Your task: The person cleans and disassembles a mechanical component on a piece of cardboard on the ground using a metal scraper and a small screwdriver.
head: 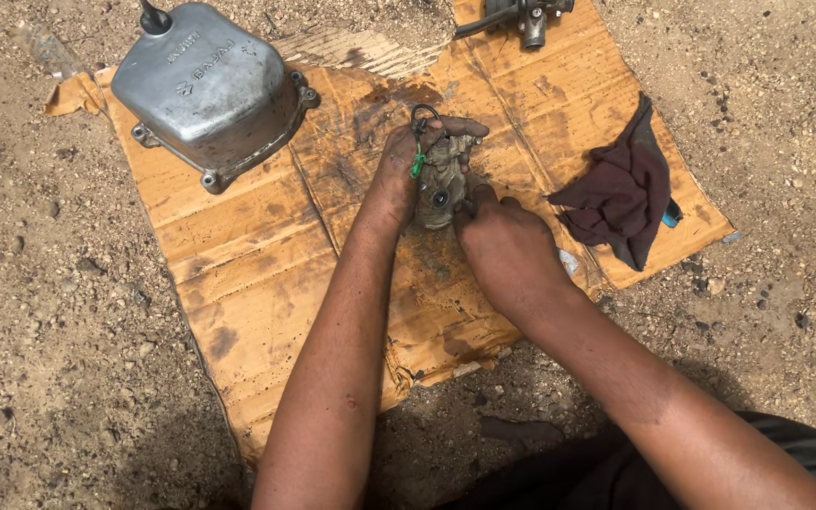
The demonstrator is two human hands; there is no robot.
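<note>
Our two bare forearms reach up from the bottom edge, both smeared with grease, over a sheet of stained cardboard [238,274] spread on gravelly dirt. We have our left hand [403,165] wrapped around a small grimy metal part [441,184], fingers curled over its top and far side so that it is held clear above the middle of the cardboard. At its upper left a dark wire loop [423,117] and a bit of green cord [417,162] hang beside our knuckles. Our right hand [507,247] is bunched just beneath the part, fingertips pinched together against its lower right edge; whether they hold a small tool there we cannot tell. At the far left corner of the cardboard lies a grey metal engine cover [208,90]. To the right sits a crumpled dark maroon rag [620,194], with something blue peeking out beside it. Another dark metal piece [521,17] rests at the top edge.
</note>
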